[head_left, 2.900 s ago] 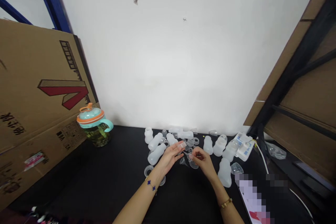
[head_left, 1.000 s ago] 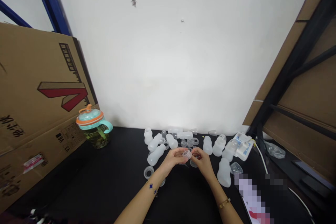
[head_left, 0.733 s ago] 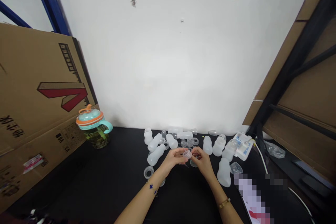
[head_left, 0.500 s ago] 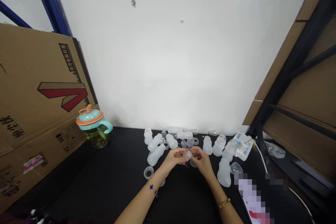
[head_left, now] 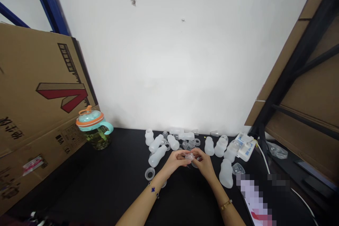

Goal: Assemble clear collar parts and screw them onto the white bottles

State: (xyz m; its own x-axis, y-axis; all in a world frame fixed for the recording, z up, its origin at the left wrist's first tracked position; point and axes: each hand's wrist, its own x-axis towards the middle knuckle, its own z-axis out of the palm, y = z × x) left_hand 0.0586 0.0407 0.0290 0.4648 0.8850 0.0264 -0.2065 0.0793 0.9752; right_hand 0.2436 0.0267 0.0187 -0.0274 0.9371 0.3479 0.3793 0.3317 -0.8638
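Observation:
My left hand [head_left: 177,159] and my right hand [head_left: 201,161] meet over the black table, their fingers closed around a small translucent baby bottle part [head_left: 189,156]. Its exact kind is hard to tell, since the fingertips cover its edges. A clear round piece [head_left: 195,164] lies partly hidden beside my right fingers. Left of my left hand a white baby bottle [head_left: 158,156] lies on its side, and a bottle collar ring [head_left: 149,174] is flat on the table. To the right of my right hand is another white bottle [head_left: 226,173], with a clear cap [head_left: 238,169] beside it.
Several more bottles [head_left: 209,146] and loose rings [head_left: 192,143] are spread along the white wall. A jug with a turquoise handle [head_left: 95,130] stands at left by a cardboard box [head_left: 39,113]. At right are a white plastic case [head_left: 247,146] and a partly blurred sheet [head_left: 254,197].
My fingers have shifted slightly around the small translucent part, which has turned a little. The bottles and rings on the table keep their places.

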